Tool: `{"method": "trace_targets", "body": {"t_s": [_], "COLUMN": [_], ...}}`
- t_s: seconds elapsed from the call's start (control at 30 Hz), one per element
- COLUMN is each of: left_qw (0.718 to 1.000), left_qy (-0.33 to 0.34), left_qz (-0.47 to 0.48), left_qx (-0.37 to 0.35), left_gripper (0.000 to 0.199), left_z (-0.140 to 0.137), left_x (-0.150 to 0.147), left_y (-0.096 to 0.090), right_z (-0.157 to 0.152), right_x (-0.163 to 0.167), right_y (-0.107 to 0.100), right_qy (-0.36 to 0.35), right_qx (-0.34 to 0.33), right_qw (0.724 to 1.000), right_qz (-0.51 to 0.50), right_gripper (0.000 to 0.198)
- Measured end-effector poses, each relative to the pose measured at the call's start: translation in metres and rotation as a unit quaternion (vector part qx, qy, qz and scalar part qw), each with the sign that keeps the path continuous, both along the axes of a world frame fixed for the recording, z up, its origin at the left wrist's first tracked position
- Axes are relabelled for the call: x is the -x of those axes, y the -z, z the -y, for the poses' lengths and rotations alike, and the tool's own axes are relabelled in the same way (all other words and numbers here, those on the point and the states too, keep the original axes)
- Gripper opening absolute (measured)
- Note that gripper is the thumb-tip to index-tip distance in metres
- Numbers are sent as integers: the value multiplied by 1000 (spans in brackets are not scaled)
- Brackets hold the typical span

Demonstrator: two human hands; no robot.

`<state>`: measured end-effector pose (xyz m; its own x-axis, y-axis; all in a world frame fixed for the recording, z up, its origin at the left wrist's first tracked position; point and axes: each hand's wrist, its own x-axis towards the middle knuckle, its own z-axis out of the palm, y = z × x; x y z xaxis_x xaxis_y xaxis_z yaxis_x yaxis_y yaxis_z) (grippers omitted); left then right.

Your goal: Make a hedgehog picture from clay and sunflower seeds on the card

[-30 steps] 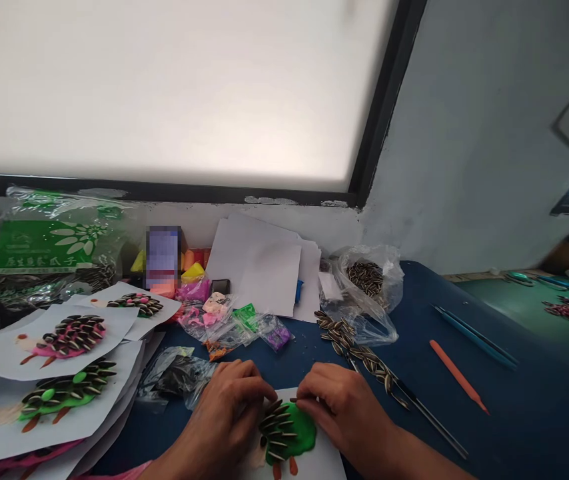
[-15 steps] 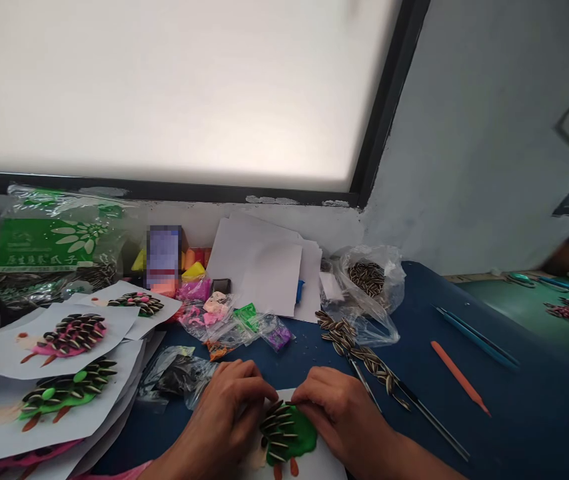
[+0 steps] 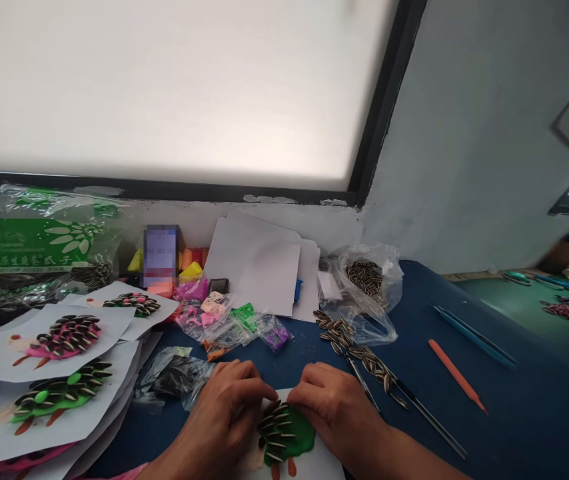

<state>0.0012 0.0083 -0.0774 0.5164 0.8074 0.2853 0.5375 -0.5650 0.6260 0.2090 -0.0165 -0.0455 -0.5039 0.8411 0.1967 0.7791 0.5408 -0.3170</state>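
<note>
A white sheet (image 3: 332, 463) lies before me, bearing a hedgehog of green clay (image 3: 301, 433) with a pale face and brown feet. Rows of striped sunflower seeds (image 3: 277, 427) stand in the left half of the green clay. My left hand (image 3: 232, 407) is curled at the upper left of the figure, fingertips pinched by the topmost seeds; what they hold is hidden. From the other side my right hand (image 3: 332, 403) pinches at the figure's top edge, with a seed mostly hidden between thumb and forefinger. The two hands' fingertips nearly meet.
Finished hedgehog sheets (image 3: 109, 340) pile up at left. Bags of coloured clay (image 3: 244, 319), blank paper (image 3: 264, 273) and a bag of seeds (image 3: 364, 277) line the back. Loose seeds (image 3: 364, 357), tweezers (image 3: 472, 335) and an orange tool (image 3: 457, 375) lie at right.
Both hands stay at the top of the clay figure; the right fingertips have shifted very slightly left. The whole view has moved a little.
</note>
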Motion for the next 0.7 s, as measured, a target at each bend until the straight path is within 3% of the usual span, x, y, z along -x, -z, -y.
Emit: {"method": "trace_targets", "body": {"t_s": [0.2,0.5,0.6,0.7], "left_qw": [1000,1000,1000,1000], "left_qy": [3,2,0,4], "left_qz": [-1,-4,0,0], "left_qx": [3,6,5,13], "left_gripper": [40,39,39,38], "left_z": [-1,0,0,1], "left_x": [0,0,0,0], "left_y": [-1,-1,-1,-3], "right_z": [-1,0,-2,-11], "right_x": [1,1,-2,-12], "right_y": [-2,4,-5,-17], "right_qy": [-14,-24,2,72], "right_qx": [5,-62,-50,-38], "right_qw": [1000,996,995,991], "right_qz": [5,60,81,103], "right_gripper": [17,16,14,19]}}
